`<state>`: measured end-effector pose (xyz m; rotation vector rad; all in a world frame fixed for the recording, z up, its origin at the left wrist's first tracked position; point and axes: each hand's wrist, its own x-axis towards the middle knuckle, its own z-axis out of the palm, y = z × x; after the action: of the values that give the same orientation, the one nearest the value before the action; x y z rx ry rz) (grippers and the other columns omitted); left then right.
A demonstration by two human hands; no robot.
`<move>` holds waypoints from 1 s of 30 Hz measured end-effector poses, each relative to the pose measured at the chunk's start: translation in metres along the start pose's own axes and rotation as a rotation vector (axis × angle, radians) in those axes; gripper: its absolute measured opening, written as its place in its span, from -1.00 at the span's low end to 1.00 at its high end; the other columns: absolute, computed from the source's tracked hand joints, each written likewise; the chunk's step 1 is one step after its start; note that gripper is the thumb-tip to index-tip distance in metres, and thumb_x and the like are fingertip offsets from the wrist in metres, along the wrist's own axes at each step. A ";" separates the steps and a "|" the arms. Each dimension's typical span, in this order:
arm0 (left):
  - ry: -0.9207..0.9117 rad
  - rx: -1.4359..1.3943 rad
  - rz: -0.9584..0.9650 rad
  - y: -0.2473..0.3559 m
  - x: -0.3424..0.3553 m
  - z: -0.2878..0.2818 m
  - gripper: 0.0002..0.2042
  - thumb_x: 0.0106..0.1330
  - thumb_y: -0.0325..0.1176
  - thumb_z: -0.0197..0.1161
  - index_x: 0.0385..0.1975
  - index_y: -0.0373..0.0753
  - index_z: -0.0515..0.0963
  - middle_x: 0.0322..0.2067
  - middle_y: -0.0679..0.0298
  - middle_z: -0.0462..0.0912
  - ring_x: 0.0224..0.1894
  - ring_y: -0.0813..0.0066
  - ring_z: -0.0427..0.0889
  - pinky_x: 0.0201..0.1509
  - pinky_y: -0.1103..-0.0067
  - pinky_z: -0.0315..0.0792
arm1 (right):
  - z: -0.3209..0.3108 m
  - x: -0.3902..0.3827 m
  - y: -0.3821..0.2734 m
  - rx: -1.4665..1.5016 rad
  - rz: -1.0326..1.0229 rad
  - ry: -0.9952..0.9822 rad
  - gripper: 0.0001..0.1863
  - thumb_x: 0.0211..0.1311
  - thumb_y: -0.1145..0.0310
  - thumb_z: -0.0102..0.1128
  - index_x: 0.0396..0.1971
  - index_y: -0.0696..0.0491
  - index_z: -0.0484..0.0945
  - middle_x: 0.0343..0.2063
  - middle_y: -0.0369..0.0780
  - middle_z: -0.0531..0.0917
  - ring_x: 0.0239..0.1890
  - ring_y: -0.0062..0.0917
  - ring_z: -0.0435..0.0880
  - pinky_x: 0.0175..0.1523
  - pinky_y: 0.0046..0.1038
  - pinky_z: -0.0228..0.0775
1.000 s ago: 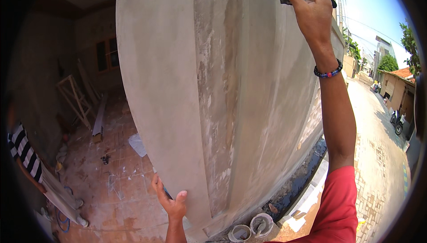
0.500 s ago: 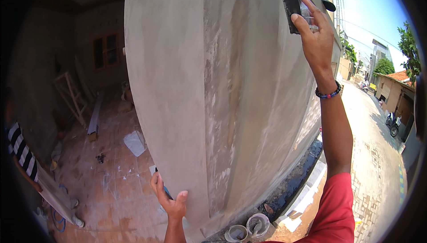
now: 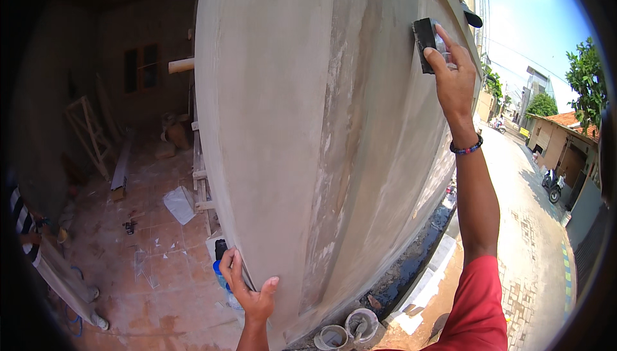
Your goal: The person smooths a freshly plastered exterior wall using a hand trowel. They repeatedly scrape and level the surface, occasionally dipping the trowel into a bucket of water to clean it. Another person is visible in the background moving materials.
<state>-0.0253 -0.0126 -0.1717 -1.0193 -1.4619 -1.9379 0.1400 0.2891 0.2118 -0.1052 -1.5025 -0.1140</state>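
Observation:
A tall grey plastered wall (image 3: 270,113) fills the middle, with a rougher, patchy band running down it. High on its right part, my right hand (image 3: 455,87) grips a black rectangular sanding block (image 3: 424,45) with a clear-looking back, its dark face against the plaster. Thumb and fingers close round the block. Lower down, my left hand (image 3: 249,287) rests at the wall's left edge with thumb and fingers spread, holding nothing. Just beside it, behind the edge, a blue container with a black top (image 3: 220,267) is partly hidden.
Two buckets (image 3: 362,324) stand at the wall's foot by a wet ditch (image 3: 411,261). Left are a wooden ladder (image 3: 200,177), a white sheet (image 3: 179,204) on the tiled floor and a person in striped clothing (image 3: 29,235). A paved lane (image 3: 514,222) runs along the right.
The sanding block in my right hand has moved down the wall. My left hand stays at the edge. The view has shifted, and more of the ladder and blue container shows.

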 end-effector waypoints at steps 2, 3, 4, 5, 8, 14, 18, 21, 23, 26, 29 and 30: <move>-0.006 0.020 0.012 0.000 -0.002 -0.002 -0.17 0.12 -0.03 0.47 0.37 -0.23 0.27 0.25 -0.08 0.24 0.29 0.02 0.28 0.34 0.19 0.18 | -0.006 0.024 -0.004 0.187 0.044 0.059 -0.48 0.19 0.24 0.33 0.19 -0.05 0.59 -0.16 -0.19 0.64 -0.17 -0.54 0.61 -0.08 -0.50 0.49; -0.004 0.026 0.022 0.000 -0.001 -0.002 -0.17 0.12 -0.04 0.47 0.37 -0.23 0.27 0.25 -0.09 0.24 0.29 0.01 0.28 0.34 0.18 0.18 | -0.006 0.042 -0.019 0.240 -0.026 0.082 -0.49 0.21 0.23 0.33 0.19 -0.05 0.59 -0.18 -0.23 0.64 -0.17 -0.58 0.60 -0.14 -0.53 0.51; 0.000 0.034 0.040 0.000 -0.001 -0.003 -0.17 0.12 -0.04 0.47 0.37 -0.23 0.27 0.25 -0.09 0.24 0.29 0.01 0.28 0.34 0.17 0.18 | -0.001 0.062 -0.031 0.265 -0.104 0.103 -0.48 0.20 0.22 0.33 0.19 -0.03 0.59 -0.19 -0.20 0.64 -0.19 -0.54 0.60 -0.08 -0.48 0.49; 0.006 0.056 0.058 0.000 0.000 -0.007 -0.18 0.13 -0.04 0.47 0.37 -0.23 0.28 0.25 -0.09 0.23 0.29 0.01 0.27 0.34 0.17 0.18 | 0.006 0.082 -0.033 0.253 -0.120 0.083 -0.46 0.26 0.20 0.30 0.25 -0.03 0.53 -0.13 -0.16 0.66 -0.14 -0.52 0.64 -0.02 -0.46 0.52; -0.011 0.048 0.050 0.001 -0.001 -0.006 -0.18 0.13 -0.05 0.46 0.37 -0.23 0.27 0.26 -0.10 0.21 0.29 -0.01 0.27 0.33 0.14 0.18 | 0.014 0.127 -0.071 0.341 -0.033 -0.036 -0.46 0.22 0.32 0.26 0.25 0.01 0.51 -0.15 -0.13 0.65 -0.04 -0.39 0.61 0.14 -0.33 0.45; -0.078 0.048 0.047 0.007 0.003 -0.005 -0.15 0.15 0.02 0.46 0.38 -0.22 0.24 0.28 -0.13 0.16 0.29 -0.07 0.23 0.30 0.09 0.18 | 0.023 0.054 -0.015 -0.034 -0.172 0.055 -0.42 0.18 0.21 0.33 0.23 0.00 0.54 -0.05 -0.16 0.63 -0.07 -0.48 0.56 0.08 -0.43 0.40; -0.093 0.072 0.052 -0.001 -0.002 -0.009 -0.15 0.17 0.09 0.44 0.38 -0.22 0.24 0.26 -0.16 0.15 0.27 -0.11 0.22 0.29 0.05 0.17 | -0.034 0.034 -0.023 -0.081 0.068 -0.100 -0.42 0.17 0.39 0.28 0.26 0.01 0.50 0.02 -0.14 0.60 -0.01 -0.48 0.56 0.18 -0.38 0.44; -0.085 0.039 0.063 -0.001 -0.001 -0.008 -0.17 0.17 0.02 0.43 0.38 -0.22 0.25 0.30 -0.11 0.15 0.33 -0.04 0.23 0.36 0.14 0.16 | -0.059 0.084 -0.054 -0.275 -0.455 -0.168 -0.38 0.09 0.47 0.24 0.25 -0.04 0.51 0.12 -0.11 0.56 0.20 -0.33 0.51 0.26 -0.33 0.41; -0.097 0.034 0.075 -0.001 -0.001 -0.007 -0.17 0.17 0.03 0.43 0.39 -0.20 0.24 0.30 -0.12 0.15 0.32 -0.06 0.23 0.36 0.12 0.16 | -0.059 0.115 -0.081 -0.595 -0.698 -0.207 -0.39 0.09 0.45 0.24 0.24 -0.08 0.52 0.19 -0.09 0.52 0.26 -0.20 0.44 0.32 -0.23 0.38; -0.112 0.057 0.073 0.001 0.001 -0.010 -0.17 0.19 0.06 0.41 0.40 -0.18 0.23 0.30 -0.12 0.15 0.32 -0.08 0.23 0.35 0.09 0.14 | -0.040 0.131 -0.125 -0.729 -0.714 -0.397 -0.46 0.11 0.45 0.24 0.19 -0.04 0.56 0.06 -0.07 0.53 0.23 -0.15 0.39 0.34 -0.14 0.29; -0.140 0.060 0.060 0.003 0.001 -0.012 -0.16 0.21 0.10 0.39 0.40 -0.18 0.21 0.30 -0.12 0.14 0.32 -0.09 0.21 0.35 0.07 0.13 | -0.024 0.138 -0.148 -0.863 -0.594 -0.512 -0.50 0.10 0.46 0.25 0.13 0.03 0.58 0.02 -0.03 0.51 0.22 -0.10 0.34 0.35 -0.08 0.25; -0.145 0.069 0.056 0.004 0.002 -0.013 -0.16 0.22 0.11 0.38 0.41 -0.18 0.20 0.30 -0.12 0.14 0.32 -0.10 0.21 0.35 0.06 0.13 | -0.017 0.141 -0.155 -0.913 -0.548 -0.533 -0.50 0.09 0.47 0.25 0.12 0.04 0.59 0.05 -0.01 0.49 0.24 -0.07 0.32 0.35 -0.07 0.25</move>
<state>-0.0269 -0.0265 -0.1691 -1.1770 -1.5497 -1.7945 0.1441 0.1319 0.3508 -0.4802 -1.8670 -1.2971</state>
